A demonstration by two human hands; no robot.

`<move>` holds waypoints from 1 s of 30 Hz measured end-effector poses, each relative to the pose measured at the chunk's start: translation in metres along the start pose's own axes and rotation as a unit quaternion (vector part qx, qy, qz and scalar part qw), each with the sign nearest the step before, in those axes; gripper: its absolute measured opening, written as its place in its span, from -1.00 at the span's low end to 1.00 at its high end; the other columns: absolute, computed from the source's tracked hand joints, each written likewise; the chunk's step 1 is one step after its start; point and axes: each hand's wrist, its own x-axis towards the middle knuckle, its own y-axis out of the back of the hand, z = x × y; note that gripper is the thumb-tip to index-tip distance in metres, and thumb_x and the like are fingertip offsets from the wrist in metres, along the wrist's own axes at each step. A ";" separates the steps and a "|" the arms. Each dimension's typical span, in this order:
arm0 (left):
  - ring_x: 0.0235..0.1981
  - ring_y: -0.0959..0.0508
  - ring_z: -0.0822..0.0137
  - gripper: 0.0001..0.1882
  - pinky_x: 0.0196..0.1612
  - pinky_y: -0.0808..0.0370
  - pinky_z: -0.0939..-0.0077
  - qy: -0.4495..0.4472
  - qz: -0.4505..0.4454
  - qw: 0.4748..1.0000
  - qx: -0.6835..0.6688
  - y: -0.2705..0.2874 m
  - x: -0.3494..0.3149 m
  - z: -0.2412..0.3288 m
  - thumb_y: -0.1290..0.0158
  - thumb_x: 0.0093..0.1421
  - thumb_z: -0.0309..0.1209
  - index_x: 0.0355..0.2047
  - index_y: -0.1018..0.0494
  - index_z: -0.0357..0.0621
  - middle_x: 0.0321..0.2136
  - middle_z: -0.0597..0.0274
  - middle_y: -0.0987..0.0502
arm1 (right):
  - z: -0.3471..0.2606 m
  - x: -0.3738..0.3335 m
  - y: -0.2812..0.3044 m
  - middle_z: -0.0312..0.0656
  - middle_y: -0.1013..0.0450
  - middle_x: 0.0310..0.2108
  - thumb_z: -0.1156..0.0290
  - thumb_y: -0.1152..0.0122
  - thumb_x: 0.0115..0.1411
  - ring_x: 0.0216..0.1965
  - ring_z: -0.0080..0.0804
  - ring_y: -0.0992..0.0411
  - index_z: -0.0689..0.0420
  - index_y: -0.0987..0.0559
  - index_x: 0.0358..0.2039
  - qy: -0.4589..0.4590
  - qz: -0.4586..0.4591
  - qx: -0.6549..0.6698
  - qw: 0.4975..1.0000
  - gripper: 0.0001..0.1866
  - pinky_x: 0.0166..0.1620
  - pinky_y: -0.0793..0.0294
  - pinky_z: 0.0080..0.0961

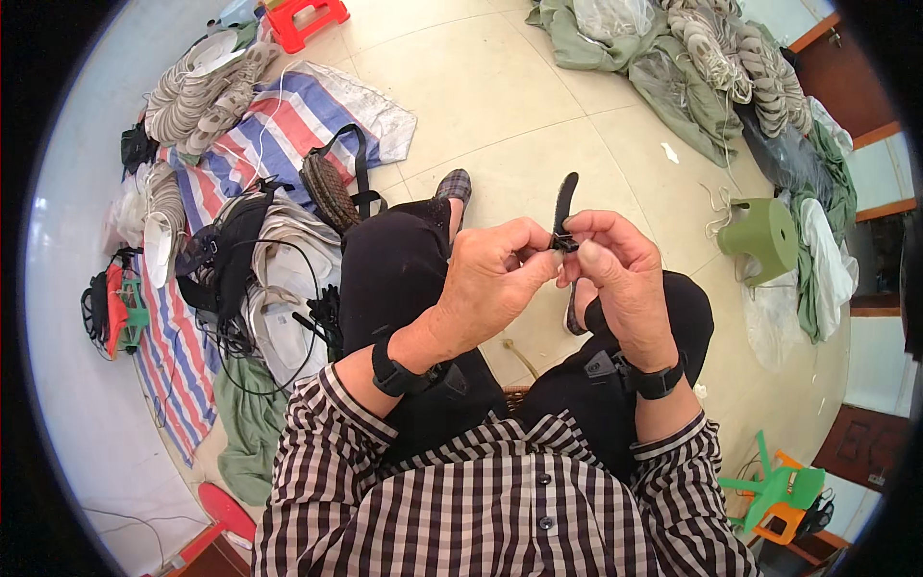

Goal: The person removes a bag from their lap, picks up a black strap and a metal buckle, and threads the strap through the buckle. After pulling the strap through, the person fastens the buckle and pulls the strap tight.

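Between my knees, both hands meet at a small black strap (565, 197) whose rounded free end points up and away from me. My left hand (497, 272) pinches the near end of the strap between thumb and bent fingers. On the other side, my right hand (618, 266) closes its thumb and fingertips on the same dark piece. A small dark part, perhaps a buckle, shows where the fingertips come together; they hide most of it. Each wrist wears a black band with a dark device (394, 367) on it.
To my left, bundled beige pieces (207, 101), black straps (236, 255) and a brown bag (330, 192) lie on a striped sheet (187, 370). Green cloth and more beige bundles lie far right. A green stool (761, 240) tips sideways right; a red stool (306, 19) stands at the back.
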 end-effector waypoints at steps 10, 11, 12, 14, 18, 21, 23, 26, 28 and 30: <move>-0.68 -0.41 0.58 -0.96 -0.60 -0.32 0.70 -0.049 -0.005 0.996 0.068 0.001 -0.004 -0.006 -0.11 0.01 -0.57 -0.51 -0.46 -0.27 -0.68 0.31 -0.47 | -0.010 -0.001 0.008 -0.31 -0.43 -0.42 0.50 -0.14 0.15 -0.40 -0.60 -0.42 0.27 -0.47 -0.18 -0.045 -0.063 -0.065 0.995 -0.78 -0.25 -0.46 -0.66; -0.68 -0.41 0.58 -0.96 -0.60 -0.32 0.70 -0.049 -0.006 0.996 0.069 0.000 -0.005 -0.007 -0.11 0.01 -0.57 -0.51 -0.46 -0.27 -0.68 0.31 -0.47 | -0.010 -0.002 0.009 -0.31 -0.43 -0.42 0.50 -0.14 0.15 -0.40 -0.60 -0.42 0.27 -0.47 -0.18 -0.044 -0.062 -0.064 0.995 -0.78 -0.25 -0.46 -0.66; -0.68 -0.42 0.57 -0.96 -0.60 -0.33 0.69 -0.050 -0.014 0.996 0.075 -0.001 -0.005 -0.007 -0.11 0.01 -0.57 -0.51 -0.46 -0.27 -0.67 0.29 -0.48 | -0.011 -0.002 0.010 -0.31 -0.43 -0.41 0.50 -0.13 0.16 -0.39 -0.60 -0.41 0.28 -0.46 -0.18 -0.049 -0.064 -0.074 0.994 -0.78 -0.24 -0.45 -0.67; -0.68 -0.43 0.56 -0.96 -0.61 -0.34 0.68 -0.050 -0.022 0.995 0.083 -0.002 -0.006 -0.008 -0.11 0.00 -0.58 -0.51 -0.46 -0.27 -0.67 0.28 -0.48 | -0.011 -0.003 0.010 -0.30 -0.43 -0.41 0.50 -0.12 0.16 -0.38 -0.61 -0.41 0.29 -0.46 -0.17 -0.054 -0.066 -0.081 0.993 -0.78 -0.24 -0.45 -0.68; -0.70 -0.43 0.51 -0.94 -0.62 -0.33 0.65 -0.101 -0.010 0.991 0.090 -0.006 -0.006 -0.009 -0.12 -0.01 -0.58 -0.53 -0.44 -0.27 -0.67 0.23 -0.48 | -0.012 -0.003 0.010 -0.31 -0.42 -0.40 0.52 -0.11 0.16 -0.38 -0.63 -0.40 0.30 -0.45 -0.17 -0.055 -0.079 -0.115 0.989 -0.78 -0.27 -0.43 -0.69; -0.71 -0.42 0.49 -0.93 -0.62 -0.32 0.63 -0.133 -0.011 0.985 0.108 -0.008 -0.006 -0.012 -0.12 -0.02 -0.59 -0.54 -0.43 -0.28 -0.67 0.21 -0.48 | -0.010 -0.005 0.011 -0.32 -0.41 -0.42 0.52 -0.12 0.14 -0.39 -0.65 -0.39 0.29 -0.44 -0.20 -0.051 -0.078 -0.122 0.988 -0.79 -0.31 -0.41 -0.71; -0.71 -0.42 0.48 -0.93 -0.63 -0.32 0.63 -0.147 -0.012 0.982 0.118 -0.008 -0.006 -0.012 -0.12 -0.02 -0.60 -0.54 -0.43 -0.28 -0.67 0.21 -0.48 | -0.008 -0.005 0.012 -0.33 -0.40 -0.43 0.52 -0.13 0.13 -0.41 -0.66 -0.38 0.28 -0.44 -0.23 -0.046 -0.073 -0.110 0.990 -0.81 -0.33 -0.39 -0.72; -0.70 -0.44 0.48 -0.94 -0.62 -0.33 0.63 -0.141 -0.043 0.983 0.106 -0.007 -0.008 -0.006 -0.11 -0.03 -0.62 -0.54 -0.44 -0.27 -0.65 0.20 -0.49 | -0.010 -0.003 0.016 -0.34 -0.39 -0.48 0.49 -0.20 0.05 -0.50 -0.64 -0.35 0.19 -0.44 -0.35 -0.096 -0.076 -0.023 0.992 -0.84 -0.38 -0.35 -0.72; -0.72 -0.41 0.38 -0.96 -0.64 -0.31 0.55 -0.093 -0.062 0.992 0.051 -0.009 -0.010 -0.005 -0.07 -0.04 -0.62 -0.53 -0.43 -0.28 -0.68 0.15 -0.44 | -0.007 0.001 0.020 -0.34 -0.39 -0.50 0.47 -0.19 0.05 -0.51 -0.64 -0.35 0.19 -0.45 -0.37 -0.107 -0.096 0.022 0.989 -0.86 -0.38 -0.34 -0.72; -0.71 -0.43 0.45 -0.95 -0.63 -0.32 0.59 -0.092 -0.073 0.992 0.049 -0.007 -0.009 -0.006 -0.07 -0.04 -0.63 -0.53 -0.44 -0.27 -0.66 0.18 -0.48 | -0.007 0.001 0.020 -0.34 -0.38 -0.55 0.42 -0.16 0.09 -0.53 -0.62 -0.32 0.19 -0.46 -0.44 -0.130 -0.104 0.075 0.983 -0.88 -0.39 -0.32 -0.69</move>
